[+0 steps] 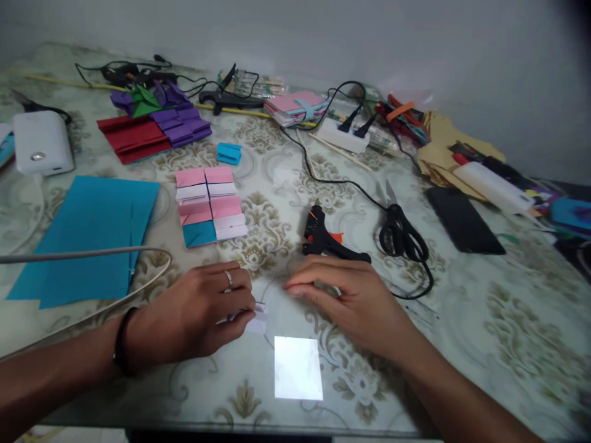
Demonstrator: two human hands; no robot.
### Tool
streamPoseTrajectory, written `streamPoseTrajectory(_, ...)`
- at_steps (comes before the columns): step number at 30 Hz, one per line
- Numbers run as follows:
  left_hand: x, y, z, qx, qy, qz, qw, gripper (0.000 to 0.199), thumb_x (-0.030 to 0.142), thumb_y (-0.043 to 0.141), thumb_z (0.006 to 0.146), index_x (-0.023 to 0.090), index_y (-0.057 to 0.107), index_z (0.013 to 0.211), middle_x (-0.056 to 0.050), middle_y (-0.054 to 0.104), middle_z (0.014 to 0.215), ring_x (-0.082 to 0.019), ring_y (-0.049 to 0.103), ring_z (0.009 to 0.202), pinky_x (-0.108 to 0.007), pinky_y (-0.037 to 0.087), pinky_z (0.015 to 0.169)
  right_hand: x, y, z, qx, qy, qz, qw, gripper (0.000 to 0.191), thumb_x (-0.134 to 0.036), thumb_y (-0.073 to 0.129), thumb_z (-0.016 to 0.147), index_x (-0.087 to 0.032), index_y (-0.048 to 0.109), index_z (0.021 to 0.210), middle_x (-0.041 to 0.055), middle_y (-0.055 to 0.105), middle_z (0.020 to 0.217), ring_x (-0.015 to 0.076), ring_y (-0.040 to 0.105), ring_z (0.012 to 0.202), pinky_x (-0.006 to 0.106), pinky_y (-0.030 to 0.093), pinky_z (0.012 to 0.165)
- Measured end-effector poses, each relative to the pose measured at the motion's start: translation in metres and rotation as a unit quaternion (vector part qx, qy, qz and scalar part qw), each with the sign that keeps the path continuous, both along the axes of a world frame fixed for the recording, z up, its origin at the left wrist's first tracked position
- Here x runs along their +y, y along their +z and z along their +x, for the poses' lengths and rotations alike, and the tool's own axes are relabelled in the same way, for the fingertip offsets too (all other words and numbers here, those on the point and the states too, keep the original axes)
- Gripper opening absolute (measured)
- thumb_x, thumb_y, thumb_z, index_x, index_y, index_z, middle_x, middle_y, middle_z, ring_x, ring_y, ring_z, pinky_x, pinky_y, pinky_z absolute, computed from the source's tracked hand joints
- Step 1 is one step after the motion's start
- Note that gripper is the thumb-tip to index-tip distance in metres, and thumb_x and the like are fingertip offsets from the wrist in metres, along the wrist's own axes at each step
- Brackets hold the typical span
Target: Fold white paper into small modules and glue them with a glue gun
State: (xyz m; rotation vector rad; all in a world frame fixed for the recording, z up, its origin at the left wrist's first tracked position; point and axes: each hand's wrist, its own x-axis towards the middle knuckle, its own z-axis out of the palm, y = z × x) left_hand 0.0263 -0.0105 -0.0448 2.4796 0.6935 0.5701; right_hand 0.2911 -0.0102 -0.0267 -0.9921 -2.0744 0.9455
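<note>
My left hand (198,307), with a ring and a dark wristband, is closed on a small folded pale paper piece (257,321). Most of that piece is hidden under the fingers. To its right, my right hand (339,295) has thumb and fingertips brought together, with nothing visible between them. It rests just in front of a black hot glue gun (323,237). Between and below the hands lies a bright white square (298,369); whether paper or reflected light, I cannot tell. Beyond my left hand sits a block of folded pink, white and blue paper pieces (212,206).
Blue paper sheets (87,240) lie at left under a grey cable (92,253), near a white power bank (42,143). Red folded paper (133,138) is farther back. Black scissors (399,231) and a black phone (464,220) are right. Behind stands a power strip (341,135).
</note>
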Motion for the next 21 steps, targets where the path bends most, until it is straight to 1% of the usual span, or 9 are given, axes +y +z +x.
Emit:
streamPoseTrajectory(4,0.000,0.000,0.002,0.000,-0.002,0.010,1.000,0.015,0.014,0.060,0.105,0.016,0.070,0.094,-0.004,0.071,0.092,-0.019,0.063,0.086,-0.032,0.049,0.077,-0.006,-0.010,-0.006,-0.043,0.058,0.025,0.997,0.012,-0.018,0.070,0.104,-0.015,0.078,0.095,0.0040,0.078,0.088,0.0159,0.072,0.078,0.025,0.054,0.073)
streamPoseTrajectory(7,-0.001,-0.001,0.007,-0.002,-0.007,0.012,1.000,0.019,0.015,0.056,0.107,0.017,0.071,0.095,-0.004,0.071,0.091,-0.019,0.063,0.082,-0.032,0.048,0.073,-0.011,-0.018,-0.011,-0.061,0.082,0.041,0.994,0.012,-0.025,0.076,0.101,-0.015,0.078,0.096,0.0039,0.077,0.086,0.0180,0.072,0.078,0.028,0.054,0.073)
streamPoseTrajectory(8,-0.001,-0.001,0.008,-0.001,-0.008,0.010,1.000,0.021,0.015,0.055,0.107,0.017,0.071,0.094,-0.004,0.071,0.090,-0.019,0.063,0.080,-0.032,0.048,0.072,-0.012,-0.019,-0.012,-0.070,0.084,0.043,0.993,0.013,-0.027,0.078,0.099,-0.014,0.078,0.096,0.0041,0.077,0.086,0.0189,0.072,0.078,0.028,0.054,0.074)
streamPoseTrajectory(10,-0.003,0.000,0.010,0.009,-0.005,0.009,1.000,0.023,0.013,0.053,0.107,0.017,0.069,0.091,-0.003,0.071,0.088,-0.018,0.061,0.078,-0.032,0.047,0.070,-0.014,-0.022,-0.014,-0.086,0.082,0.050,0.992,0.011,-0.024,0.080,0.097,-0.014,0.078,0.095,0.0042,0.077,0.085,0.0195,0.072,0.078,0.029,0.053,0.073)
streamPoseTrajectory(12,-0.004,0.000,0.010,0.015,-0.001,0.013,1.000,0.023,0.013,0.053,0.106,0.017,0.069,0.091,-0.004,0.070,0.087,-0.019,0.061,0.077,-0.032,0.047,0.070,-0.016,-0.023,-0.015,-0.089,0.079,0.059,0.991,0.007,-0.017,0.075,0.099,-0.014,0.077,0.093,0.0041,0.076,0.085,0.0190,0.072,0.077,0.029,0.053,0.072)
streamPoseTrajectory(14,-0.004,-0.001,0.009,0.019,0.001,0.017,1.000,0.021,0.013,0.054,0.106,0.016,0.068,0.091,-0.004,0.070,0.087,-0.019,0.061,0.078,-0.033,0.047,0.070,-0.016,-0.023,-0.015,-0.089,0.079,0.066,0.991,0.012,-0.013,0.069,0.101,-0.014,0.076,0.092,0.0041,0.076,0.085,0.0186,0.070,0.077,0.029,0.052,0.072)
streamPoseTrajectory(17,-0.002,-0.002,0.007,0.016,0.002,0.011,1.000,0.017,0.012,0.057,0.103,0.016,0.068,0.090,-0.004,0.069,0.087,-0.019,0.062,0.080,-0.033,0.047,0.070,-0.014,-0.020,-0.014,-0.095,0.067,0.062,0.991,0.013,-0.013,0.066,0.102,-0.015,0.073,0.091,0.0037,0.072,0.083,0.0181,0.067,0.075,0.029,0.051,0.071)
streamPoseTrajectory(21,0.000,-0.002,0.005,0.008,0.012,-0.029,0.999,0.017,0.010,0.057,0.101,0.016,0.068,0.090,-0.003,0.068,0.088,-0.019,0.062,0.083,-0.032,0.047,0.073,-0.010,-0.011,-0.011,-0.094,0.041,0.049,0.994,0.018,-0.014,0.059,0.105,-0.017,0.066,0.089,0.0016,0.063,0.082,0.0159,0.061,0.072,0.027,0.047,0.069)
